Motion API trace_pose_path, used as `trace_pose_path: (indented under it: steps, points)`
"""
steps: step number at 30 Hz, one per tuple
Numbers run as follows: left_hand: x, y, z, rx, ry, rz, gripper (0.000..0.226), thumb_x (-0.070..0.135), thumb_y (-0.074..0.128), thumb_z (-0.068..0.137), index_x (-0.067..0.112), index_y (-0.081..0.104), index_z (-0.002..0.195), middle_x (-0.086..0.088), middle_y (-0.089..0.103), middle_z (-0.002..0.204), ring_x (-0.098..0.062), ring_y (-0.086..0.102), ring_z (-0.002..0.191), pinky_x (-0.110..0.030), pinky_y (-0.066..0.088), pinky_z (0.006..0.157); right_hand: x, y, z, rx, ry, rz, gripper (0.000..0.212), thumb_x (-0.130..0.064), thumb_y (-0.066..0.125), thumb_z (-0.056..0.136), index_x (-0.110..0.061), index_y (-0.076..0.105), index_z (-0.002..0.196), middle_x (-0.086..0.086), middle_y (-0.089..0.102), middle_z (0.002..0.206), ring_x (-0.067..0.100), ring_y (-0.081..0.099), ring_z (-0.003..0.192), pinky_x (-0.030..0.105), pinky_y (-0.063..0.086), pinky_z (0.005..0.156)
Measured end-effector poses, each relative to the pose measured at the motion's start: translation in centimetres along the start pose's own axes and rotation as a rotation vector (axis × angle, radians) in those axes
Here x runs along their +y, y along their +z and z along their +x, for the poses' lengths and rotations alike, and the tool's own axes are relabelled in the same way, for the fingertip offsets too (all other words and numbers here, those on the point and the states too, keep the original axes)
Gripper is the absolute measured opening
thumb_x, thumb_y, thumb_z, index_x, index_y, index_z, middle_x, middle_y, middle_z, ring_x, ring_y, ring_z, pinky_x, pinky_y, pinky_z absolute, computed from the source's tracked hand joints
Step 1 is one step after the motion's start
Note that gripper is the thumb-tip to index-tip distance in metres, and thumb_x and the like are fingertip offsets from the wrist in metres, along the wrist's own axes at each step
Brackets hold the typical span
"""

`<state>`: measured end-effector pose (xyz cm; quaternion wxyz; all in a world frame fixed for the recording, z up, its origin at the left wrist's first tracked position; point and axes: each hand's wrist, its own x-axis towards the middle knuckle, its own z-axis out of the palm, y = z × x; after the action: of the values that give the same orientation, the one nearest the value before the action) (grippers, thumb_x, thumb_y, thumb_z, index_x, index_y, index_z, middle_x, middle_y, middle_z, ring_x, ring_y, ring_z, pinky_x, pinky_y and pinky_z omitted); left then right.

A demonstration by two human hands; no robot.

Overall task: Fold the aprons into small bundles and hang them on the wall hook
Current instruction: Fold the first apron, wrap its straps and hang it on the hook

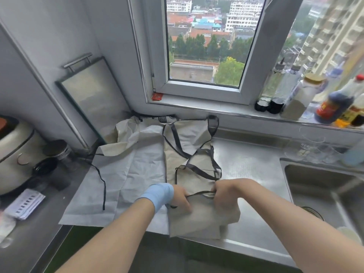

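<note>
A beige apron (189,142) folded into a long strip lies on the steel counter, its dark straps (199,168) crossing loosely over it. Its near end is folded up into a thick pad at the counter's front edge. My left hand (182,198), with a blue band round the wrist, pinches one dark strap over that pad. My right hand (226,196) grips the same strap a short way to the right, so it runs taut between them. A second, paler apron (128,174) lies spread flat to the left, one thin dark tie (102,184) trailing across it.
A sink (323,192) opens at the right. Bottles and jars (307,99) crowd the window sill. A rice cooker (13,152), a lidded jar (59,152) and a folded cloth (24,203) sit at the left; a framed board (94,95) leans on the wall.
</note>
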<state>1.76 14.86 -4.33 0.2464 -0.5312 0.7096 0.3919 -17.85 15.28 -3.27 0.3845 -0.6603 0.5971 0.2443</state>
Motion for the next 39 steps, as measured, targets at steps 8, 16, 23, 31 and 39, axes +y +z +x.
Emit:
trace_pose_path:
  steps: [8, 16, 23, 31, 39]
  points:
    - [-1.5, -2.4, 5.1, 0.514, -0.041, -0.039, 0.025, 0.028, 0.053, 0.086, 0.030, 0.062, 0.110, -0.001, 0.066, 0.112, -0.028, 0.061, 0.106, -0.030, 0.046, 0.085, 1.5, -2.3, 5.9, 0.584, -0.072, 0.219, 0.029, -0.012, 0.050, 0.071, -0.019, 0.070, 0.089, 0.001, 0.069, 0.089, 0.025, 0.062, 0.089, 0.033, 0.052, 0.072]
    - [-2.4, -0.7, 11.1, 0.830, 0.277, 0.229, 0.045, 0.033, 0.059, 0.084, 0.029, 0.055, 0.130, -0.002, 0.047, 0.140, -0.027, 0.045, 0.129, -0.039, 0.035, 0.103, 2.0, -3.3, 12.3, 0.787, -0.100, 0.461, 0.025, -0.016, 0.055, 0.091, -0.027, 0.071, 0.107, -0.001, 0.073, 0.106, 0.024, 0.064, 0.100, 0.034, 0.051, 0.084]
    - [-3.3, -2.3, 13.9, 0.539, 0.124, 0.284, 0.053, 0.028, 0.054, 0.089, 0.028, 0.036, 0.139, 0.001, 0.037, 0.145, -0.022, 0.034, 0.134, -0.036, 0.024, 0.109, 3.8, -3.8, 15.1, 0.800, 0.149, 0.484, 0.034, -0.029, 0.045, 0.092, -0.021, 0.059, 0.121, 0.003, 0.056, 0.123, 0.025, 0.055, 0.114, 0.038, 0.046, 0.090]
    - [-1.9, -7.0, 16.4, 0.499, 0.173, 0.213, 0.050, 0.008, 0.043, 0.092, 0.028, 0.042, 0.138, 0.001, 0.050, 0.134, -0.024, 0.047, 0.123, -0.036, 0.039, 0.100, 5.2, -5.5, 17.2, 0.503, 0.459, 0.591, 0.055, -0.065, 0.040, 0.089, -0.014, 0.059, 0.080, 0.002, 0.065, 0.086, 0.025, 0.061, 0.080, 0.031, 0.045, 0.064]
    - [-1.3, -8.5, 18.5, 0.268, 0.090, 0.132, 0.052, 0.009, 0.037, 0.094, 0.031, 0.043, 0.140, 0.000, 0.053, 0.138, -0.026, 0.051, 0.125, -0.036, 0.041, 0.103, 4.9, -9.8, 17.5, 0.498, 0.443, 0.198, 0.004, -0.019, 0.053, 0.082, -0.020, 0.057, 0.085, 0.000, 0.065, 0.093, 0.023, 0.060, 0.081, 0.024, 0.040, 0.064]
